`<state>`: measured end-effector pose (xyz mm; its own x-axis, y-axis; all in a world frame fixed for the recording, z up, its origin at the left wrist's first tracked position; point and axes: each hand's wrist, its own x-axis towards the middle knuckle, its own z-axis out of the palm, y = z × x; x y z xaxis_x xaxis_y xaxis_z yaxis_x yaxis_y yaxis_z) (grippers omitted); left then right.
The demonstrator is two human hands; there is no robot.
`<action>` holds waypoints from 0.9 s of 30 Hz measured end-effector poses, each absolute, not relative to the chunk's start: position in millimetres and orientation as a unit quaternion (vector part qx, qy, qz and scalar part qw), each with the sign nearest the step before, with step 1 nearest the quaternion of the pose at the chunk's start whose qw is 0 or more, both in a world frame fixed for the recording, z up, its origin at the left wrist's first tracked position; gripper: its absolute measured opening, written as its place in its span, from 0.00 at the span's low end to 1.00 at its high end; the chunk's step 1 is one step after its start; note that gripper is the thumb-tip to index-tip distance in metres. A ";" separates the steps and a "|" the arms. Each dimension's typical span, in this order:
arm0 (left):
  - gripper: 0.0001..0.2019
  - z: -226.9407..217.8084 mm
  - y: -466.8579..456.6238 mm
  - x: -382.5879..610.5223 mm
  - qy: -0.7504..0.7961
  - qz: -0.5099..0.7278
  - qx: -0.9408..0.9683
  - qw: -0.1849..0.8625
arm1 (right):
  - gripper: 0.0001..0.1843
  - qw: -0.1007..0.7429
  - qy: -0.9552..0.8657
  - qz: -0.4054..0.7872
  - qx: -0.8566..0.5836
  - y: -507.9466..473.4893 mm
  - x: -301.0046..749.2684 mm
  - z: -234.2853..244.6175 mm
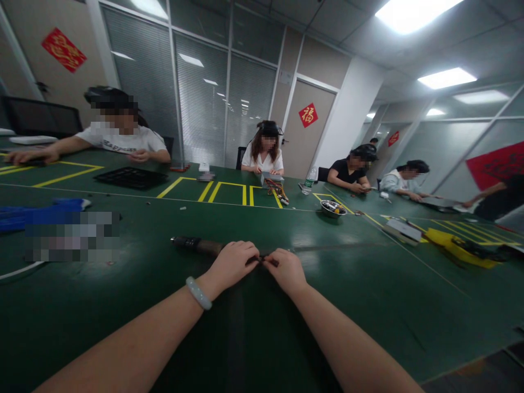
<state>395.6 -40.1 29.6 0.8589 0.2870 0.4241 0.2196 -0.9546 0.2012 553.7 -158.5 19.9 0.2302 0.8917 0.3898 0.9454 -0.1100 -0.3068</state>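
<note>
My left hand (235,262) and my right hand (286,270) meet low over the green table (164,295), in front of me. Both are closed, thumbs and fingertips pinched together around something small and dark between them. Its kind is too small and too covered to make out. A light bangle (198,293) circles my left wrist. Just behind and left of that hand lies a dark cylindrical tool (196,244) with a shiny tip pointing left. My left hand hides its right end, so I cannot tell whether they touch.
A metal bowl (333,209) with small parts and a water bottle (309,181) stand farther back. Blue cloth-like material (45,213) lies left, a yellow object (458,248) right. Several people sit across the table; one (264,158) works at a metal box with wires (272,181).
</note>
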 end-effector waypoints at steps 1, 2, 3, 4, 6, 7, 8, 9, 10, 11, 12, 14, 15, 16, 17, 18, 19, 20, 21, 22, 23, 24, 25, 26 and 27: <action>0.04 29.8 -40.1 395.6 0.131 0.228 0.962 0.074 | 0.03 0.244 -0.621 -0.059 -0.743 -157.9 553.5 20.3; 0.05 30.0 -40.1 395.5 0.131 0.226 0.962 0.076 | 0.03 0.237 -0.624 -0.066 -0.742 -157.3 553.4 20.8; 0.05 30.2 -40.3 395.3 0.131 0.225 0.962 0.079 | 0.03 0.231 -0.627 -0.074 -0.740 -156.6 553.4 21.3; 0.05 30.4 -40.5 395.1 0.132 0.224 0.962 0.083 | 0.03 0.226 -0.631 -0.081 -0.738 -155.9 553.5 21.7; 0.05 30.7 -41.3 394.6 0.136 0.226 0.960 0.088 | 0.03 0.216 -0.637 -0.092 -0.734 -154.6 553.7 22.5; 0.06 30.8 -41.8 394.5 0.139 0.229 0.959 0.089 | 0.03 0.212 -0.638 -0.095 -0.734 -154.1 553.7 22.7; 0.07 30.9 -42.1 394.5 0.140 0.231 0.959 0.088 | 0.04 0.208 -0.640 -0.098 -0.733 -153.7 553.8 22.9; 0.07 30.8 -42.3 394.7 0.141 0.234 0.958 0.087 | 0.04 0.206 -0.642 -0.100 -0.732 -153.4 553.8 22.8; 0.08 30.7 -42.2 395.0 0.141 0.237 0.957 0.085 | 0.04 0.206 -0.644 -0.102 -0.730 -153.2 553.8 22.7; 0.09 30.4 -41.8 395.4 0.142 0.240 0.957 0.084 | 0.04 0.207 -0.646 -0.103 -0.727 -153.0 553.8 22.5; 0.09 30.0 -41.2 396.0 0.144 0.242 0.956 0.085 | 0.04 0.209 -0.648 -0.105 -0.725 -152.9 553.8 22.1; 0.10 28.6 -39.3 397.3 0.151 0.243 0.954 0.091 | 0.03 0.208 -0.650 -0.110 -0.723 -152.4 553.9 21.3; 0.10 27.8 -38.3 397.9 0.156 0.244 0.952 0.096 | 0.03 0.205 -0.650 -0.114 -0.723 -152.1 554.0 20.8; 0.10 27.0 -37.4 398.6 0.160 0.246 0.950 0.102 | 0.03 0.201 -0.651 -0.118 -0.722 -151.7 554.1 20.4; 0.09 26.3 -36.8 399.3 0.165 0.249 0.948 0.107 | 0.03 0.195 -0.653 -0.123 -0.722 -151.3 554.3 20.0; 0.09 25.8 -36.5 399.9 0.171 0.252 0.946 0.111 | 0.03 0.189 -0.655 -0.127 -0.720 -150.9 554.5 19.7; 0.09 25.5 -36.6 400.5 0.178 0.256 0.943 0.113 | 0.04 0.183 -0.657 -0.131 -0.719 -150.5 554.7 19.4; 0.09 25.4 -37.0 401.0 0.185 0.259 0.941 0.115 | 0.04 0.179 -0.658 -0.135 -0.719 -150.0 554.8 19.2; 0.10 25.6 -37.5 401.4 0.193 0.261 0.939 0.115 | 0.04 0.175 -0.657 -0.138 -0.720 -149.6 555.0 19.0; 0.10 25.9 -38.2 401.7 0.199 0.263 0.937 0.115 | 0.04 0.173 -0.656 -0.138 -0.721 -149.2 555.0 18.9; 0.11 26.4 -38.9 401.9 0.203 0.263 0.936 0.115 | 0.04 0.173 -0.655 -0.138 -0.723 -148.8 555.0 18.8; 0.11 26.9 -39.5 402.0 0.206 0.263 0.936 0.116 | 0.04 0.174 -0.652 -0.135 -0.725 -148.4 554.9 18.6; 0.11 27.3 -39.9 402.1 0.206 0.263 0.935 0.117 | 0.04 0.177 -0.650 -0.132 -0.728 -148.1 554.8 18.5; 0.11 27.6 -40.2 402.0 0.206 0.263 0.935 0.119 | 0.04 0.181 -0.646 -0.127 -0.731 -147.9 554.5 18.4; 0.11 27.8 -40.3 401.9 0.206 0.264 0.935 0.121 | 0.03 0.187 -0.642 -0.124 -0.733 -147.7 554.2 18.2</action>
